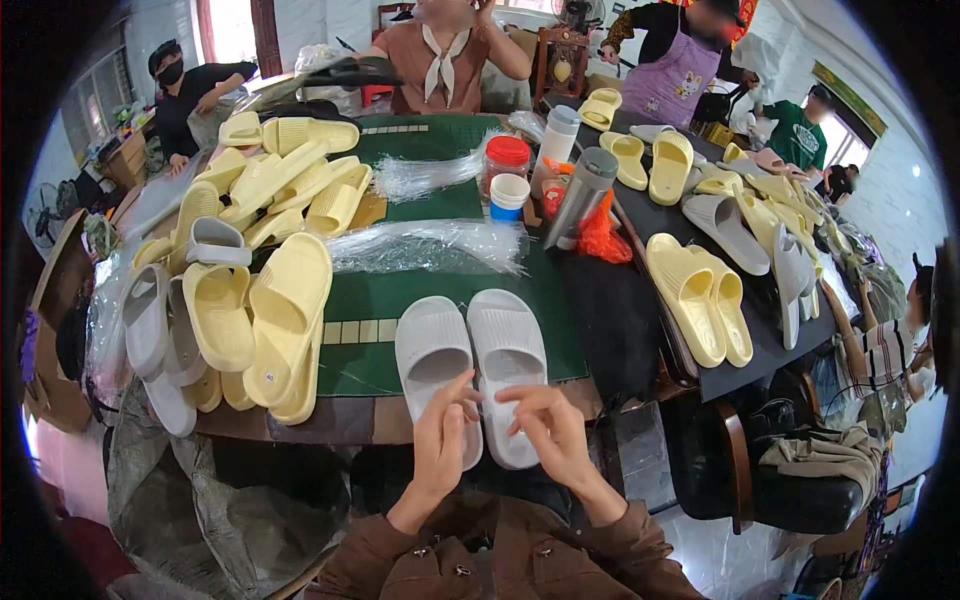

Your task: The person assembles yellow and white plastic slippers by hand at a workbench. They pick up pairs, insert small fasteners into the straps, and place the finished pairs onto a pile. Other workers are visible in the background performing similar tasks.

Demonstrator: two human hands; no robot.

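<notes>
Brown jacket [500, 560] (cropped) sits below fingers [449, 394] partly hiding grey slippers [508, 338].

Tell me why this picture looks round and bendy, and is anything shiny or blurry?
In the head view, the fisheye lens gives a black rim and makes the right wall lean; in the head view, clear plastic strips shine with glints; in the head view, the gray slippers look sharp, but people's faces are blurred.

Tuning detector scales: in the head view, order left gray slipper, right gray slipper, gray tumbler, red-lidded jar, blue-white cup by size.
1. Left gray slipper and right gray slipper: look alike, unranked
2. Gray tumbler
3. Red-lidded jar
4. Blue-white cup
</notes>
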